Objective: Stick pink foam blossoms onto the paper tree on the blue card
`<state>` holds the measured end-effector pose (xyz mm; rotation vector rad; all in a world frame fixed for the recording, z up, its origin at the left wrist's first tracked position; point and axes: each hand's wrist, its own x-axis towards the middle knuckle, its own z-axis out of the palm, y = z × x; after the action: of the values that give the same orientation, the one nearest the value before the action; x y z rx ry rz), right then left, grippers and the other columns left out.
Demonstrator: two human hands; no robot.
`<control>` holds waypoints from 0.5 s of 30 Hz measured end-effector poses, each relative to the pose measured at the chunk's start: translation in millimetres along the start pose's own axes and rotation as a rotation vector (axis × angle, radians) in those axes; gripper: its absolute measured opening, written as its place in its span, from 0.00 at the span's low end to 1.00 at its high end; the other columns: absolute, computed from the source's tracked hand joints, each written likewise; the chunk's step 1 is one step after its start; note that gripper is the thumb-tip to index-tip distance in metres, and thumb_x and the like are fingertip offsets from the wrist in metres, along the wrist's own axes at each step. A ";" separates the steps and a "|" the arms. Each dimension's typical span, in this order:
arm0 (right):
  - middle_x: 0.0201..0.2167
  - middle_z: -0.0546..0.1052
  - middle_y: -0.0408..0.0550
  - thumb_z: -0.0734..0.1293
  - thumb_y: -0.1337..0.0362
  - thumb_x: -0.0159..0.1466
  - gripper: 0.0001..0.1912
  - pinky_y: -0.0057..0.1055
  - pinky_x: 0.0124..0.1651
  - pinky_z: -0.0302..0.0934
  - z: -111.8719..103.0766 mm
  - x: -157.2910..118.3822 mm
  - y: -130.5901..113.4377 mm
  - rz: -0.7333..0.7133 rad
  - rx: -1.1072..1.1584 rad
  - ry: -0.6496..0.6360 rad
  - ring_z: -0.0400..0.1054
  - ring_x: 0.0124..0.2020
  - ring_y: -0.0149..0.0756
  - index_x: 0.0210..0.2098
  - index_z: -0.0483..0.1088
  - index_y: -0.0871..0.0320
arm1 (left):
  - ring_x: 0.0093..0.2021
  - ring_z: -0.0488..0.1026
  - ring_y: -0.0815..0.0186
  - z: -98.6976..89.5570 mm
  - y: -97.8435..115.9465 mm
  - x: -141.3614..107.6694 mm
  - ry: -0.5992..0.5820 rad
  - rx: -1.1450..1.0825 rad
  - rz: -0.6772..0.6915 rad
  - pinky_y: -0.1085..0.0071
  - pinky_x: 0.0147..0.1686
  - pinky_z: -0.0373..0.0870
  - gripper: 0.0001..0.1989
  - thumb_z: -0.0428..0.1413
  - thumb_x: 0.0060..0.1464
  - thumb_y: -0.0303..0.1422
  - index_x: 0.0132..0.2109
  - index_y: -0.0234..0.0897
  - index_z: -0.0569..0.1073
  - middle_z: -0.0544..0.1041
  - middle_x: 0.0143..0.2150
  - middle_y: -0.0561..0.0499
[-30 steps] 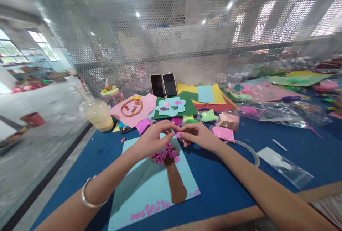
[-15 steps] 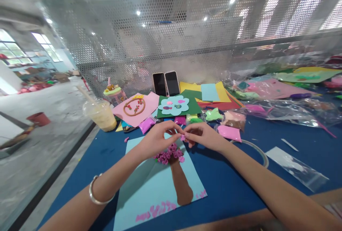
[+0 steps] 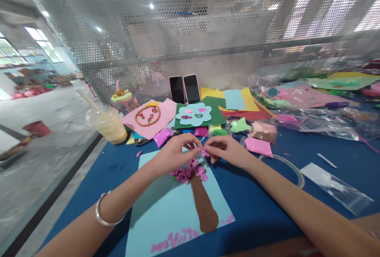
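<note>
Pink clay (image 3: 203,153) sits partly hidden between hands (image 3: 176,151).

So we've got both forearms reaching in from the worktop's near edge, left hand (image 3: 178,153) and right hand (image 3: 227,150) basically meeting mid-worktop, palms angled down, fingers curled and thumbs pinching toward the fingertips.

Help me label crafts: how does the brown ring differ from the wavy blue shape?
The brown ring is an open outline; the wavy blue shape is filled in. The ring holds red flowers; the shape carries a fish. The ring is on pink paper, the shape on green paper. Both have curved edges.
</note>
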<state>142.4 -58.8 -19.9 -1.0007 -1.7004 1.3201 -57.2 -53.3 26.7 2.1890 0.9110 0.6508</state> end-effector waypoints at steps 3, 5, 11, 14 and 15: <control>0.24 0.74 0.43 0.67 0.54 0.58 0.12 0.30 0.28 0.66 0.1 1.1 1.9 0.004 0.002 0.023 0.70 0.21 0.32 0.31 0.73 0.57 | 0.35 0.71 0.67 -1.2 -2.7 0.3 -0.008 -0.024 -0.044 0.71 0.38 0.68 0.07 0.51 0.55 0.34 0.35 0.37 0.73 0.75 0.37 0.50; 0.25 0.74 0.44 0.67 0.53 0.58 0.13 0.30 0.28 0.65 -0.6 1.4 2.2 0.010 -0.006 0.050 0.70 0.21 0.32 0.31 0.72 0.57 | 0.35 0.71 0.67 -2.4 -4.5 0.6 -0.011 -0.033 -0.082 0.71 0.37 0.68 0.07 0.51 0.55 0.34 0.35 0.37 0.73 0.75 0.37 0.50; 0.25 0.76 0.46 0.68 0.50 0.56 0.16 0.28 0.23 0.63 -11.0 1.7 0.2 0.020 -0.062 0.189 0.70 0.21 0.32 0.32 0.73 0.58 | 0.36 0.72 0.64 -5.4 -3.6 5.1 -0.082 0.047 -0.130 0.70 0.38 0.67 0.08 0.51 0.54 0.34 0.32 0.37 0.72 0.75 0.36 0.49; 0.26 0.76 0.46 0.67 0.49 0.56 0.17 0.28 0.22 0.63 -18.6 1.9 -0.2 -0.005 -0.092 0.252 0.70 0.21 0.32 0.32 0.73 0.58 | 0.38 0.71 0.63 -5.2 0.5 10.9 -0.149 0.158 -0.092 0.70 0.39 0.66 0.08 0.50 0.54 0.33 0.31 0.38 0.72 0.75 0.37 0.49; 0.26 0.76 0.46 0.67 0.49 0.56 0.18 0.28 0.23 0.64 -20.8 1.9 -0.2 -0.009 -0.106 0.265 0.70 0.21 0.31 0.32 0.74 0.58 | 0.38 0.71 0.63 -5.2 1.8 13.4 -0.171 0.193 -0.083 0.70 0.39 0.66 0.08 0.50 0.54 0.33 0.31 0.38 0.73 0.75 0.37 0.49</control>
<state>160.3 -48.9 -15.6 -1.1717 -1.5817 1.0477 -51.4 -42.2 33.9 2.3200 1.0029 0.3410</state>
